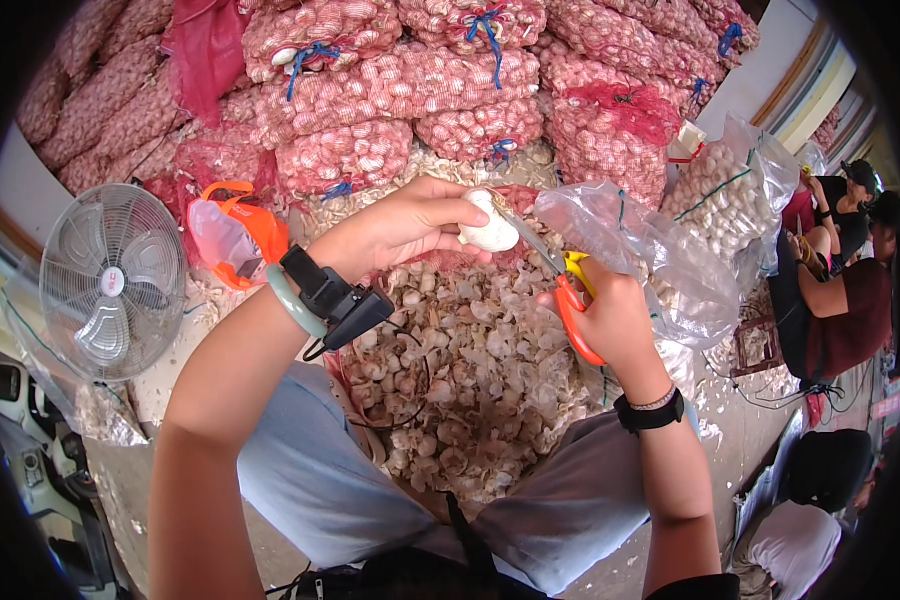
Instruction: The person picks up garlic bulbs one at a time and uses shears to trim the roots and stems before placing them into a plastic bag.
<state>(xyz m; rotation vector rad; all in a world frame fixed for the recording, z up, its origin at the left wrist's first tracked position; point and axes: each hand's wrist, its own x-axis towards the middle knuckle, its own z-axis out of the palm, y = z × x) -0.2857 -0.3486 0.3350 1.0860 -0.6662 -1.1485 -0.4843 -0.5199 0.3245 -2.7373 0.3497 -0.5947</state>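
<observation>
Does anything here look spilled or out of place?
Pale flakes lie scattered on the grey floor, outside the central heap of garlic and papery skins, so they look like stray litter. The held garlic bulb and orange-and-yellow scissors show nothing odd.

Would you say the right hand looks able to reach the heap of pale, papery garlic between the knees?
Probably yes: nothing visible lies between the right hand and the heap, though that hand holds orange-and-yellow-handled metal scissors.
</observation>
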